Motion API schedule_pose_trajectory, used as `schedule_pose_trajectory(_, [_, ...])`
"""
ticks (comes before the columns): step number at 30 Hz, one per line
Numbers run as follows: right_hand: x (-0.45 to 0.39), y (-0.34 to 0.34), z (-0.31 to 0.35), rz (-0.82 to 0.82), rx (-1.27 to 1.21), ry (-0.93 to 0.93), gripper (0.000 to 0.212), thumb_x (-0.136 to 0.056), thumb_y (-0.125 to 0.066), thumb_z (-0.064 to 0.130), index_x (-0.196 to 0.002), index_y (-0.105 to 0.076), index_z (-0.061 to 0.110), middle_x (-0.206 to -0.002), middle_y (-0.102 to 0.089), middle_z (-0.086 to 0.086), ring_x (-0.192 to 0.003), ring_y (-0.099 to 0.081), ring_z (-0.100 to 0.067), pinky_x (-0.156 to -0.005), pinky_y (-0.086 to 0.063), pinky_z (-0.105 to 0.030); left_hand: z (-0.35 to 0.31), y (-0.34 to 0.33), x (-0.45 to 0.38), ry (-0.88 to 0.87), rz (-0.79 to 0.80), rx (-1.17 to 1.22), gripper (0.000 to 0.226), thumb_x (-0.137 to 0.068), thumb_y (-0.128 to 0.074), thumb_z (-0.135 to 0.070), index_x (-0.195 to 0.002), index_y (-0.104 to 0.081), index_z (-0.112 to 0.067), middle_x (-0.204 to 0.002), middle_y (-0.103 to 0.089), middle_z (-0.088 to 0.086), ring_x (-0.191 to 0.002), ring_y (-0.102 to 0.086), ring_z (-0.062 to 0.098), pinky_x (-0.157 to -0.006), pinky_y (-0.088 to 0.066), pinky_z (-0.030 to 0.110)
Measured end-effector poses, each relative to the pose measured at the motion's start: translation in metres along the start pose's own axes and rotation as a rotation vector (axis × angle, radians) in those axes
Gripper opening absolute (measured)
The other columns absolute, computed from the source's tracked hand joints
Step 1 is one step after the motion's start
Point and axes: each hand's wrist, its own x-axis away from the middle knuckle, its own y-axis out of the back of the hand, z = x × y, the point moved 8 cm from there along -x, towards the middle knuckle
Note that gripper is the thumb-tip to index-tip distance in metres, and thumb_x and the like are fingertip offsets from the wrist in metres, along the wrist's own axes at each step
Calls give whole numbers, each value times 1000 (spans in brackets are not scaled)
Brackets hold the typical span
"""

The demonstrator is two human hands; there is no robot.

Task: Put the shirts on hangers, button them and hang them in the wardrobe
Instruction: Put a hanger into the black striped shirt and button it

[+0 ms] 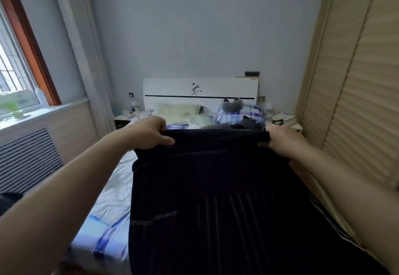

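Note:
A dark navy shirt (pixel 211 199) with faint pale stripes is held up and spread out in front of me, above the bed. My left hand (pixel 149 133) grips its top left corner, thumb over the cloth. At the top right corner my right hand (pixel 280 139) grips the same edge. The cloth hangs down towards me and hides the bed beneath it. No hanger is in view. The wardrobe (pixel 356 93) with its pale slatted doors stands at the right, doors closed.
The bed (pixel 112 201) with white and blue checked bedding runs ahead to a white headboard (pixel 200 91), with pillows and grey soft toys. Small bedside tables flank it. A window and a radiator cover (pixel 26 160) are at the left.

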Motion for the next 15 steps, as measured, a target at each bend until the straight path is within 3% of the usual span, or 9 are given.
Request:
schedule_pose_trajectory(3, [1,-48,-9,266,-145,35,22,-75,-84,40,-78,-65,30,-84,-70,4,-84,-68,-19,-68,-50,-33,16,-51,-20,-45,85,-94,43,-87,-77,-41,-74,-43,-20,-77,-48,-3,-71,-44,17,-58,-29,31])
schedule_pose_trajectory(6, [-6,-62,-11,427,-333,32,15,-82,-83,28,-86,-73,19,-85,-76,0,-83,-72,-17,-73,-53,-30,33,-63,-46,-40,24,-121,40,-87,-77,-44,-74,-46,-21,-76,-49,-5,-69,-42,11,-56,-28,27])
schedule_pose_trajectory(9, [-40,-70,-12,417,-441,-12,12,-86,-80,29,-87,-77,17,-86,-77,-1,-82,-73,-17,-75,-55,-32,47,-67,-91,-9,5,-50,37,-87,-76,-46,-78,-52,-19,-76,-53,-3,-68,-47,10,-55,-30,27])
schedule_pose_trajectory(12, [-110,-86,-6,358,-339,-52,18,-90,-75,34,-77,-76,22,-77,-74,1,-75,-70,-16,-63,-48,-27,61,-70,-168,6,20,24,28,-92,-72,-41,-89,-62,-15,-82,-59,3,-69,-52,13,-56,-36,29])
schedule_pose_trajectory(15, [-212,-107,-6,329,-189,-104,29,-93,-70,43,-75,-72,20,-77,-70,-4,-75,-65,-21,-65,-48,-34,83,-86,-286,46,70,209,21,-96,-68,-26,-94,-68,-6,-89,-66,14,-73,-58,24,-59,-46,30])
